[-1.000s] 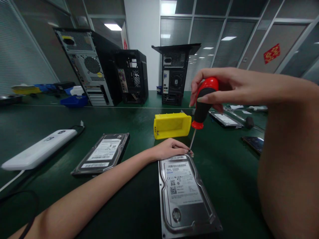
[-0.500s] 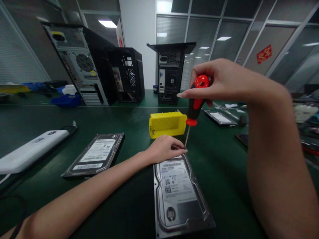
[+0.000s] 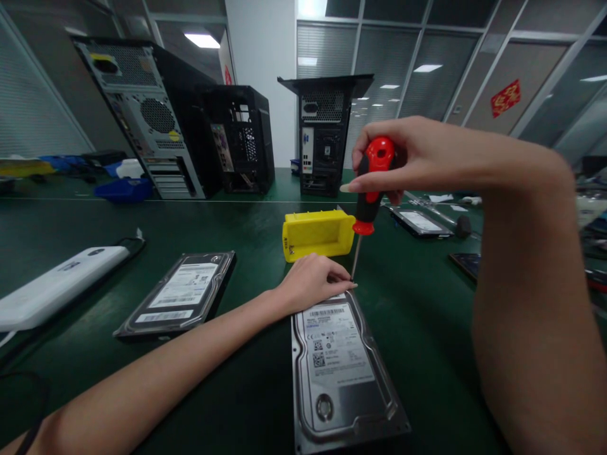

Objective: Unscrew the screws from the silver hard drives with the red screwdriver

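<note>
A silver hard drive [image 3: 339, 373] lies flat on the green table [image 3: 427, 328] in front of me. My left hand [image 3: 310, 281] rests on its far edge, fingers pinched near the far right corner beside the screwdriver's tip. My right hand [image 3: 417, 155] grips the red and black handle of a screwdriver [image 3: 368, 196], held nearly upright, its thin shaft pointing down to that corner. Whether the tip sits in a screw is hidden by my fingers.
A yellow plastic bin [image 3: 317, 235] stands just behind the drive. A second hard drive [image 3: 177, 296] lies to the left, with a white device [image 3: 57, 287] beyond it. Another drive [image 3: 420, 222] lies at the right. Several open computer cases [image 3: 152, 120] stand at the back.
The view has shifted slightly. My right hand has turned on the screwdriver handle, so its red cap now faces me more. My left hand stays at the drive's far corner.
</note>
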Demonstrator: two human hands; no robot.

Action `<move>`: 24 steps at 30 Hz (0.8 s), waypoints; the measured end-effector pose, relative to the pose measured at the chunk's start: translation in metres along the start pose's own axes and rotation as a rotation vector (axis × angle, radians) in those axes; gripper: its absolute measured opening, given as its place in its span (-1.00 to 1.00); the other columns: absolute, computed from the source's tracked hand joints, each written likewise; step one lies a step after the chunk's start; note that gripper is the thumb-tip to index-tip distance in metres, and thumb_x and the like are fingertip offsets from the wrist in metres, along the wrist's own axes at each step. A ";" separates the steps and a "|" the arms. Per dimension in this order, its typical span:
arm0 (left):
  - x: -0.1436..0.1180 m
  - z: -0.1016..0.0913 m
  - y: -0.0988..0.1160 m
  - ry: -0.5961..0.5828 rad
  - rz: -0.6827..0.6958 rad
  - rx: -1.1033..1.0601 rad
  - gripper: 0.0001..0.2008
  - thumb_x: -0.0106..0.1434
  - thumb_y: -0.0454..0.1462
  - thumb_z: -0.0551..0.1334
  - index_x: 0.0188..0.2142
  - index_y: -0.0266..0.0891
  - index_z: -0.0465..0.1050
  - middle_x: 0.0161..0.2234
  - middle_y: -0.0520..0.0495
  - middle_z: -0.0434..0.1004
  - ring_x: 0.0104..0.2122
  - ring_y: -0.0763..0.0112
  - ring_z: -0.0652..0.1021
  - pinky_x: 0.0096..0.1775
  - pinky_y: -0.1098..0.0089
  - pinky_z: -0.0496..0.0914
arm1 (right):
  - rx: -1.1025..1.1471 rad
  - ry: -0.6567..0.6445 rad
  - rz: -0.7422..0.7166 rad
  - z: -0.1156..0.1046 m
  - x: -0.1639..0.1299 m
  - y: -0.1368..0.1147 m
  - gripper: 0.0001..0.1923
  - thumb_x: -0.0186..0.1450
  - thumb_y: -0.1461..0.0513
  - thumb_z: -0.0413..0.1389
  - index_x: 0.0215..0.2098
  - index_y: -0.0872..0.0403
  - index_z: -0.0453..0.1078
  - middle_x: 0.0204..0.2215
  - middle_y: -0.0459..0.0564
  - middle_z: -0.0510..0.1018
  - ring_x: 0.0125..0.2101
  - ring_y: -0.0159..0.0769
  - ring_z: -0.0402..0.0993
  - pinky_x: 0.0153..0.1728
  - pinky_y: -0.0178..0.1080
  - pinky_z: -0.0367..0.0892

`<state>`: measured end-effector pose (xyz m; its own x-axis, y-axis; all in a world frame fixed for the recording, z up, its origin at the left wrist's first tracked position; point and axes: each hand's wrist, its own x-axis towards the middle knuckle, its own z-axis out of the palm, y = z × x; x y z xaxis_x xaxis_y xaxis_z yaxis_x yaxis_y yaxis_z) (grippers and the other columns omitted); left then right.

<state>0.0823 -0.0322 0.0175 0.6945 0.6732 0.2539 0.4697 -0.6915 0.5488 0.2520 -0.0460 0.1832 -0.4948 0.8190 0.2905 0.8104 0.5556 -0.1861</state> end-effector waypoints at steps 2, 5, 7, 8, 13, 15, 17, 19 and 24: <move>0.000 0.000 -0.001 0.002 -0.005 -0.023 -0.74 0.20 -0.15 0.17 -0.28 -0.24 0.57 -0.33 -0.09 0.61 -0.34 0.31 0.56 -0.34 0.38 0.36 | 0.032 -0.079 -0.018 -0.003 -0.004 -0.001 -0.60 0.12 -0.04 0.12 -0.16 -0.01 0.28 -0.27 -0.07 0.47 -0.47 -0.41 0.42 -0.62 -0.39 0.33; 0.000 0.000 -0.001 0.010 -0.010 -0.040 -0.74 0.19 -0.14 0.18 -0.29 -0.25 0.57 -0.34 -0.10 0.61 -0.33 0.31 0.56 -0.34 0.38 0.36 | 0.098 -0.132 -0.055 -0.005 -0.005 -0.004 -0.64 0.13 0.01 0.13 -0.17 0.00 0.28 -0.27 -0.08 0.48 -0.46 -0.42 0.43 -0.61 -0.42 0.35; 0.001 0.000 0.000 0.019 -0.017 -0.048 -0.74 0.17 -0.12 0.21 -0.32 -0.24 0.57 -0.36 -0.08 0.62 -0.35 0.32 0.57 -0.34 0.40 0.36 | 0.131 -0.153 -0.063 -0.003 -0.003 -0.005 -0.64 0.12 0.02 0.14 -0.19 0.00 0.30 -0.29 -0.09 0.49 -0.47 -0.42 0.44 -0.59 -0.42 0.37; 0.002 0.000 0.001 0.024 -0.021 -0.047 -0.73 0.14 -0.10 0.23 -0.34 -0.24 0.57 -0.38 -0.07 0.62 -0.36 0.32 0.57 -0.35 0.40 0.36 | 0.135 -0.165 -0.062 -0.002 -0.001 -0.004 -0.63 0.10 0.01 0.16 -0.21 0.01 0.31 -0.32 -0.09 0.50 -0.47 -0.41 0.45 -0.59 -0.41 0.37; 0.006 0.003 0.006 0.047 -0.053 -0.005 -0.75 0.09 -0.09 0.27 -0.44 -0.25 0.55 -0.45 -0.07 0.60 -0.41 0.30 0.57 -0.40 0.40 0.35 | 0.108 -0.137 -0.023 0.005 0.006 0.000 -0.60 0.06 -0.02 0.17 -0.26 0.06 0.35 -0.38 -0.07 0.51 -0.50 -0.39 0.45 -0.60 -0.38 0.37; 0.006 0.004 0.006 0.050 -0.082 -0.045 -0.78 0.09 -0.12 0.28 -0.44 -0.25 0.54 -0.44 -0.08 0.60 -0.39 0.29 0.57 -0.40 0.39 0.37 | 0.091 -0.100 0.006 0.004 0.005 0.000 -0.59 0.08 -0.02 0.16 -0.24 0.08 0.35 -0.38 -0.04 0.52 -0.51 -0.39 0.45 -0.58 -0.37 0.37; 0.006 0.005 0.004 0.042 -0.107 -0.135 -0.79 0.07 -0.15 0.30 -0.42 -0.27 0.53 -0.43 -0.09 0.60 -0.38 0.30 0.58 -0.38 0.39 0.39 | 0.073 -0.080 0.032 0.001 0.003 0.001 -0.58 0.09 -0.02 0.15 -0.23 0.09 0.35 -0.38 -0.03 0.52 -0.52 -0.39 0.44 -0.58 -0.37 0.36; 0.006 0.005 0.000 0.023 -0.129 -0.252 -0.80 0.04 -0.18 0.32 -0.41 -0.30 0.52 -0.42 -0.12 0.60 -0.39 0.32 0.58 -0.36 0.39 0.41 | 0.064 -0.070 0.042 -0.002 -0.001 0.001 -0.60 0.10 -0.02 0.14 -0.23 0.08 0.36 -0.38 -0.03 0.52 -0.52 -0.40 0.44 -0.58 -0.38 0.35; 0.007 0.008 -0.009 0.018 -0.189 -0.471 -0.77 -0.02 -0.23 0.36 -0.39 -0.36 0.50 -0.41 -0.16 0.60 -0.41 0.35 0.59 -0.37 0.41 0.44 | 0.062 -0.059 0.033 -0.009 -0.007 0.004 -0.68 0.13 0.04 0.14 -0.24 0.07 0.37 -0.40 -0.03 0.52 -0.54 -0.43 0.44 -0.60 -0.42 0.33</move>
<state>0.0869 -0.0232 0.0079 0.6093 0.7827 0.1268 0.2870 -0.3668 0.8849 0.2615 -0.0511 0.1888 -0.4870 0.8433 0.2275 0.8066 0.5341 -0.2533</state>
